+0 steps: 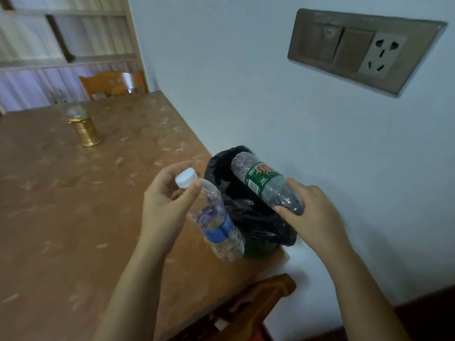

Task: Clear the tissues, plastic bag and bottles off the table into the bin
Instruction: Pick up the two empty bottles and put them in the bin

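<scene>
My left hand (167,205) pinches the neck of a clear bottle with a blue label (219,225) and white cap, held tilted over the table's right edge. My right hand (312,217) grips the bottom end of a clear bottle with a green label (263,180), which lies slanted over the mouth of the bin (261,225). The bin is green, lined with a black plastic bag, and stands between the table edge and the wall. No tissues or loose plastic bag show on the table.
The brown wooden table (73,193) fills the left; a gold container with a clear domed lid (85,129) stands far left on it. A wooden chair (115,83) stands beyond, another chair back (258,299) below the bin. A switch and socket panel (357,50) is on the wall.
</scene>
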`<state>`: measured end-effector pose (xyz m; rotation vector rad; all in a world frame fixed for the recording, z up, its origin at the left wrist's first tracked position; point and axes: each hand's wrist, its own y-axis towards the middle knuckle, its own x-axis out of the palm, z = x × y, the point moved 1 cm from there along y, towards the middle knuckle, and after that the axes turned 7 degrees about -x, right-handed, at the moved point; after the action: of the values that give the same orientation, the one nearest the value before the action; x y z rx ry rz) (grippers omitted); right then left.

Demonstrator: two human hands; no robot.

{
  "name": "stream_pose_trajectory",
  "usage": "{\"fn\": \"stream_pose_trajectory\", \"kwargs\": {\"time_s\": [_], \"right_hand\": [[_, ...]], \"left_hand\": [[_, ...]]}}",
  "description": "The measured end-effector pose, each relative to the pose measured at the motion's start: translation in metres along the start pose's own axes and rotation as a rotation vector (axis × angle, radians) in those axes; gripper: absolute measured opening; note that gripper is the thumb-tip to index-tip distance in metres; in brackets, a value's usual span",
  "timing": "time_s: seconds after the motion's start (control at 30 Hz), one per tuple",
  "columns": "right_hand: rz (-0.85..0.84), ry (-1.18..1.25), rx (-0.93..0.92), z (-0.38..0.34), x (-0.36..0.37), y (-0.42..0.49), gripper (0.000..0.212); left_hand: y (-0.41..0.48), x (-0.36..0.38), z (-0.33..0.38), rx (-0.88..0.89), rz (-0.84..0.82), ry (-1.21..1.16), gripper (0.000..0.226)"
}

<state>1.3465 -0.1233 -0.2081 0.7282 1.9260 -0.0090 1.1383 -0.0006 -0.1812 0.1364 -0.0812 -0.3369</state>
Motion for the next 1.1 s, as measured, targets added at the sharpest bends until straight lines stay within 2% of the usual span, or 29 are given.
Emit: {"fn": "stream_pose_trajectory", "kwargs": {"time_s": [0.13,0.43,0.73,0.93,1.1], "right_hand": [[-0.132,-0.061,-0.027,0.007,0.011,0.028,0.062],[-0.264,-0.132,-0.058,0.017,0.046,0.055,0.065],[-0.204,-0.077,-0.085,0.02,0.053,0.051,0.059],[-0.098,-0.067,-0.122,0.017,0.045,0.037,0.053],[-0.034,-0.08,-0.121,0.026,0.039,0.02,0.048]], "left_hand": [[0.004,0.003,-0.004,-0.052,0.08,-0.014,0.027],[0.008,-0.002,-0.011,-0.071,0.175,0.059,0.028],[0.014,-0.023,-0.009,-0.002,0.233,0.04,0.028],[0.02,-0.054,0.008,0.076,0.315,0.006,0.027],[0.026,-0.06,0.02,0.136,0.362,-0.148,0.024]]}}
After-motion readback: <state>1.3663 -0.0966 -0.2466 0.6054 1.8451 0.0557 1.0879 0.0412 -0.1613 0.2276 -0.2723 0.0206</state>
